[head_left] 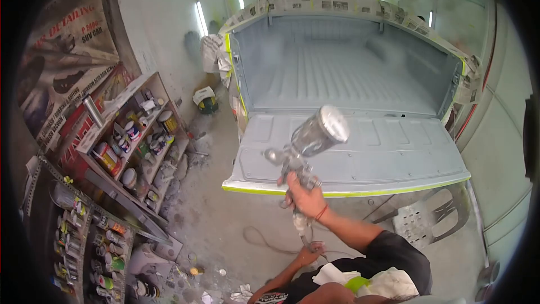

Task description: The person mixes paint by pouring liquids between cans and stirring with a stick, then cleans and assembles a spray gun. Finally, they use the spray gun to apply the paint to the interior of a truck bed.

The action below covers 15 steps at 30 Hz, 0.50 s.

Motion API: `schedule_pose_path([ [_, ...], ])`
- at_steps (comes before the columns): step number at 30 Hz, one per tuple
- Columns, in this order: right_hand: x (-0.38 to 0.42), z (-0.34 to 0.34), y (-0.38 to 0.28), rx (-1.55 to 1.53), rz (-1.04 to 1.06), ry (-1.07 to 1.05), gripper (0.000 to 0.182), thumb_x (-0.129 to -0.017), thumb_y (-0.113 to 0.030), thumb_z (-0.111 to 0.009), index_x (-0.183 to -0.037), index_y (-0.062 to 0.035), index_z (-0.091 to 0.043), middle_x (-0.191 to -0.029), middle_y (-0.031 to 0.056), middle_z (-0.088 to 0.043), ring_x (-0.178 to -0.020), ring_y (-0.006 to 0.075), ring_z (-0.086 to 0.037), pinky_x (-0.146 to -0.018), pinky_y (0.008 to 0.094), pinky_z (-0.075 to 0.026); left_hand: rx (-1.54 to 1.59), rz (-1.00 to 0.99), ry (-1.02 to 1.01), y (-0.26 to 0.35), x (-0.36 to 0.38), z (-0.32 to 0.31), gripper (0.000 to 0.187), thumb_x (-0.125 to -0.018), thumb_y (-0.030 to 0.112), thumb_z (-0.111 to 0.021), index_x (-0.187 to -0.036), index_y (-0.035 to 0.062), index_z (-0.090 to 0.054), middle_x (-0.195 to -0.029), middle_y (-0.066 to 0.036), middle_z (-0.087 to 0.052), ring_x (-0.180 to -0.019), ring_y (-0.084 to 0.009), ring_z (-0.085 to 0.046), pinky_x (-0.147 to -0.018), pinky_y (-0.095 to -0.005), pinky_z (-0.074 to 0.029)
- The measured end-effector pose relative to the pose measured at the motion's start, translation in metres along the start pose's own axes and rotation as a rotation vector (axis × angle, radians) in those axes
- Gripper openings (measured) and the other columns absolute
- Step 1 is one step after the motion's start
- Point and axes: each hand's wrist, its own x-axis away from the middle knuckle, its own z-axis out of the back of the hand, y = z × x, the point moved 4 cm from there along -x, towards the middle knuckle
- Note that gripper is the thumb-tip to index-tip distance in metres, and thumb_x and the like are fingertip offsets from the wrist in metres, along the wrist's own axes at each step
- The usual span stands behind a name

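My right hand (306,196) is wrapped round the handle of a spray gun (293,164), held up in front of the lowered tailgate (388,152). A silvery paint cup (323,129) sits on top of the gun, tilted to the right. Lower down, my left hand (309,254) is closed round the air hose (306,241) just below the gun's handle. The hose trails in a loop over the floor. Beyond the tailgate lies the ribbed truck bed (320,73), coated grey, with yellow tape and newspaper masking (343,4) along its edges.
Shelves (135,129) crowded with paint cans stand at the left, with a metal rack (93,236) of more cans nearer me. A plastic chair (430,217) is under the tailgate's right side. Scraps and small items litter the floor at lower left.
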Motion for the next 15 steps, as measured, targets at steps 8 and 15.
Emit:
schedule_pose_path([
  [8,-0.110,0.031,-0.049,0.316,0.146,0.079,0.045,-0.102,-0.048,-0.053,-0.105,-0.0041,-0.062,-0.079,0.0031,-0.064,-0.048,0.0085,-0.053,-0.040,0.0246,-0.042,-0.283,0.686,0.481,-0.163,0.076,0.150,0.036,-0.088,0.032,-0.063,-0.109,0.0054,-0.073,-0.097,-0.021,-0.072,-0.095,-0.0381,-0.070,-0.083,-0.0437,-0.054],
  [15,-0.165,-0.004,-0.008,0.135,0.022,0.322,0.045,-0.099,-0.046,-0.059,-0.100,-0.0012,-0.062,-0.086,0.0051,-0.065,-0.047,0.0102,-0.054,-0.038,0.0264,-0.042,-0.264,0.767,0.783,-0.115,0.178,0.385,0.027,-0.089,0.023,-0.065,-0.108,0.0032,-0.072,-0.080,-0.024,-0.069,-0.073,-0.0353,-0.067,-0.068,-0.0463,-0.050],
])
